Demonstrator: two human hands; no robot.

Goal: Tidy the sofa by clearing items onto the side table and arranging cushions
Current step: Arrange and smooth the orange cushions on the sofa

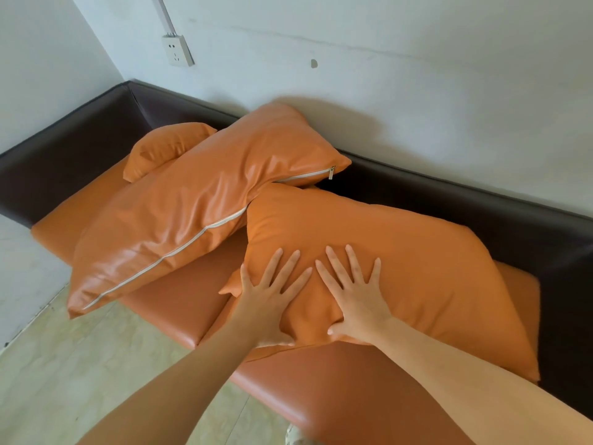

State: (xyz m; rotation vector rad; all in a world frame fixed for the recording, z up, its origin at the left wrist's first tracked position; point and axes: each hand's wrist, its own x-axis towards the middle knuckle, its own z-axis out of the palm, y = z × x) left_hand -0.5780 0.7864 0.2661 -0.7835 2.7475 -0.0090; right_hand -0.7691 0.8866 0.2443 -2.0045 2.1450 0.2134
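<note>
Along the far left, a dark brown sofa frame (64,146) wraps the corner of the room, with a white wall socket (177,49) fixed to the wall above it. Tucked against that corner lies a small orange cushion (163,149), partly covered by a larger, shiny orange cushion (192,207) that lies at a slant across the orange seat (179,300); its pale zipper runs along the near edge, and its lower left corner juts out past the front of the seat over the pale floor (64,364). Just right of that, a third, matte orange cushion (417,268) lies on the seat, its upper left corner pushed against the zippered one and its far edge leaning on the dark backrest. Both hands lie on this cushion's near left part, side by side and close together without touching. Left hand (272,300) is flat with fingers straight and spread wide, palm pressing down, thumb hooked at the cushion's near edge. Right hand (356,297) is likewise flat and spread wide, palm pressing into the fabric, thumb lying along the near edge; neither hand closes around the cushion. Fabric dents slightly between the two palms. Farther right, the backrest continues along the white wall.
</note>
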